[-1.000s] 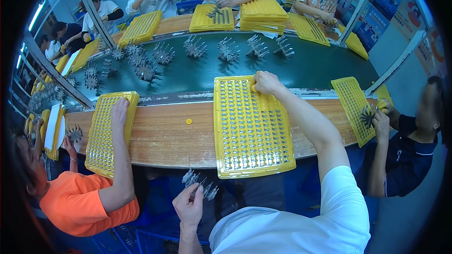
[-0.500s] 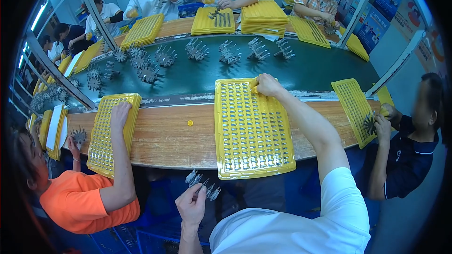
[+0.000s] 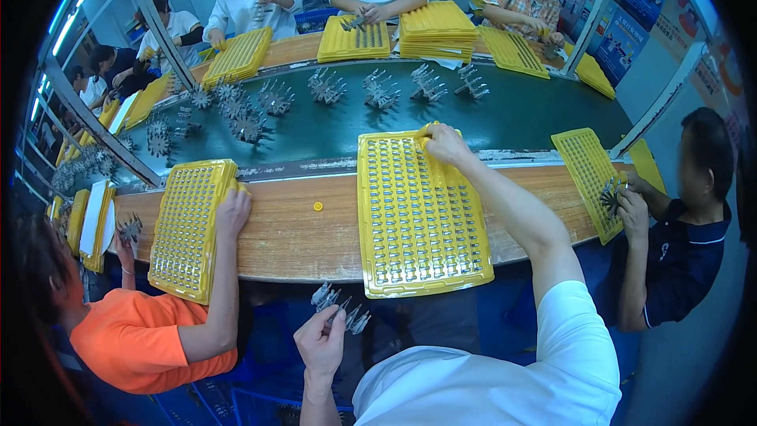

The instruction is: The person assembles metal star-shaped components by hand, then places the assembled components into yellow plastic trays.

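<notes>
My left hand (image 3: 320,345) is closed on a grey metal fixture with several pronged clips (image 3: 341,308), held just off the table's near edge. My right hand (image 3: 445,145) reaches to the far end of the yellow tray (image 3: 482,270) before me. Its fingers are closed round a small yellow piece (image 3: 423,137), whose exact kind I cannot make out. Rows of small shiny metal parts (image 3: 410,213) fill the tray's pockets. The tray overhangs the near edge a little.
A round yellow cap (image 3: 318,206) lies on the wooden table (image 3: 284,241). Beyond runs a green belt (image 3: 331,122) carrying several pronged metal fixtures (image 3: 381,89). At left a person in orange works beside another yellow tray (image 3: 186,229); at right, one in dark clothes. Metal posts (image 3: 661,106) frame the belt.
The orange-clad person's hand has moved from over their tray to its right edge. My left hand holds the fixture as before; my right hand has shifted only slightly along the tray's far end.
</notes>
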A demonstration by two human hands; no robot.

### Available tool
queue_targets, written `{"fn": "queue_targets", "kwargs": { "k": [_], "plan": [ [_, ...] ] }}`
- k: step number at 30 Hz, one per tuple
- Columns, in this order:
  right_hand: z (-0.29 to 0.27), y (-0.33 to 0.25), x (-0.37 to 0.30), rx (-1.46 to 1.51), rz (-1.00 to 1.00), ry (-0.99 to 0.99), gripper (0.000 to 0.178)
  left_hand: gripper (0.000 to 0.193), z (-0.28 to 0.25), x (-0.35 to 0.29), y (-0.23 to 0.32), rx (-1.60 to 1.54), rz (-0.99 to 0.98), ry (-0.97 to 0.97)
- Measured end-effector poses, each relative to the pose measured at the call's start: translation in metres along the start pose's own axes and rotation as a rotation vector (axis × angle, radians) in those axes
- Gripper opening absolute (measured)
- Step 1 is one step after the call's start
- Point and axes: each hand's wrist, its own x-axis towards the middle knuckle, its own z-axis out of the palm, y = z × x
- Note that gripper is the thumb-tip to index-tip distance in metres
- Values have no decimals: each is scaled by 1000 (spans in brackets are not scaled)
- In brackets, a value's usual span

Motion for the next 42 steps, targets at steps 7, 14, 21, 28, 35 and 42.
{"fn": "queue_targets", "kwargs": {
  "k": [7,14,21,28,35,42],
  "plan": [
    [2,-156,-112,455,-310,-247,28,15,-7,8,6,35,167,58],
    [50,-217,-181,660,-645,-694,26,18,-14,5,11,87,266,67],
    [64,-226,-196,825,-800,-506,18,52,-22,-18,3,-150,195,94],
    [56,-219,-203,865,-974,-437,16,16,-29,-6,19,29,182,93],
    [25,-211,-198,291,-1045,-430,14,17,-21,4,21,324,356,53],
    [17,-195,-194,121,-1101,-354,14,17,-4,14,23,411,425,-37]
  ]
}}
